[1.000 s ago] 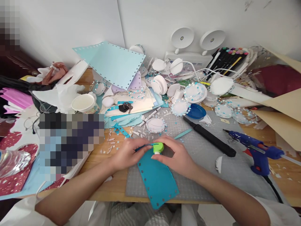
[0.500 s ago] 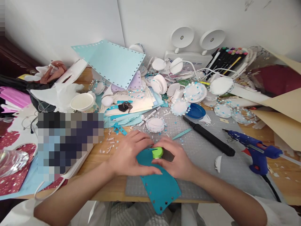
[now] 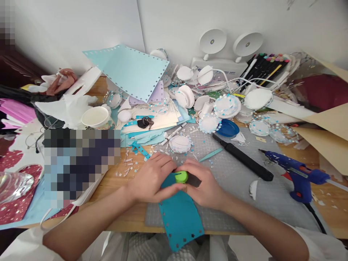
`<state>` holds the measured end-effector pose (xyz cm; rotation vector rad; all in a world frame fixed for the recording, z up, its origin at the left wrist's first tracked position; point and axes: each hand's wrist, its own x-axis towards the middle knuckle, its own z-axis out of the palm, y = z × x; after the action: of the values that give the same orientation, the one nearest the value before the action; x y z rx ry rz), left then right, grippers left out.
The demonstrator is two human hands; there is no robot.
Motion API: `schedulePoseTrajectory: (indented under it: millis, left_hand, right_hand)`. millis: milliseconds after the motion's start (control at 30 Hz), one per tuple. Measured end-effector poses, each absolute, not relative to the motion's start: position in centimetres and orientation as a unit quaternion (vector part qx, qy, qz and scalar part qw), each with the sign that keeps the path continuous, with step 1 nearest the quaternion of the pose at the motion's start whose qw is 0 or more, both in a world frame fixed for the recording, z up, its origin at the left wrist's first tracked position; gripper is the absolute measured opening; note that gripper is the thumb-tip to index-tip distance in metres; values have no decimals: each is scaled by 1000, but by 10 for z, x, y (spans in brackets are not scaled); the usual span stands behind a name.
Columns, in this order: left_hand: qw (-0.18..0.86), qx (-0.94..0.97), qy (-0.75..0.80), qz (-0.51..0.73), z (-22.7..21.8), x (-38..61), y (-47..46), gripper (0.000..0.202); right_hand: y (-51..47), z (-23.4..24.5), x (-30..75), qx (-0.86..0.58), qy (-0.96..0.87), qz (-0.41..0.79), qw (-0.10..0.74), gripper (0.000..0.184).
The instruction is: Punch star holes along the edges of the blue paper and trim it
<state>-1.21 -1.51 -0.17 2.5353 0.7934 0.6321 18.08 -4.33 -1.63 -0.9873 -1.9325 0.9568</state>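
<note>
A bright green craft punch (image 3: 181,177) sits between my hands, above the front of the grey cutting mat. My right hand (image 3: 204,185) is closed around it, with the thumb below and the fingers over its far side. A teal sheet of paper (image 3: 181,217) runs into the punch and hangs toward the table's front edge; star-shaped holes line its borders. My left hand (image 3: 152,177) is closed on the sheet's upper left part, its thumb reaching to the punch. The far fingertips of both hands are hidden.
A blue glue gun (image 3: 299,174) and a black tool (image 3: 246,159) lie to the right on the cutting mat (image 3: 228,214). Behind are white discs (image 3: 227,105), stacked paper and a pale blue punched sheet (image 3: 130,72). A paper cup (image 3: 95,117) stands left.
The teal sheet's lower end has swung to the left. My left thumb has moved up against the punch, and the right hand's fingers have settled round it.
</note>
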Motion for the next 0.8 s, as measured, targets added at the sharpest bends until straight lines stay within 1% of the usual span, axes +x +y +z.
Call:
schedulePoseTrajectory:
  millis: [67, 133, 233, 433, 600, 800]
  left_hand:
    - [220, 902, 295, 226, 0, -14, -14, 28]
    - [201, 907, 301, 216, 0, -15, -13, 22]
    - [165, 915, 307, 205, -3, -16, -12, 24]
    - [148, 914, 302, 228, -7, -15, -13, 23]
    - [149, 916, 297, 224, -5, -16, -12, 25]
    - [172, 902, 313, 243, -3, -18, -11, 26]
  right_hand:
    - [-41, -15, 182, -395, -749, 377, 374, 16]
    - [-39, -14, 183, -416, -741, 372, 373, 18]
    - [-36, -10, 186, -445, -733, 373, 354, 22]
    - [-37, -6, 190, -440, -734, 391, 338, 25]
    - [-37, -4, 194, -459, -673, 474, 335, 23]
    - [-33, -1, 199, -472, -576, 555, 369, 26]
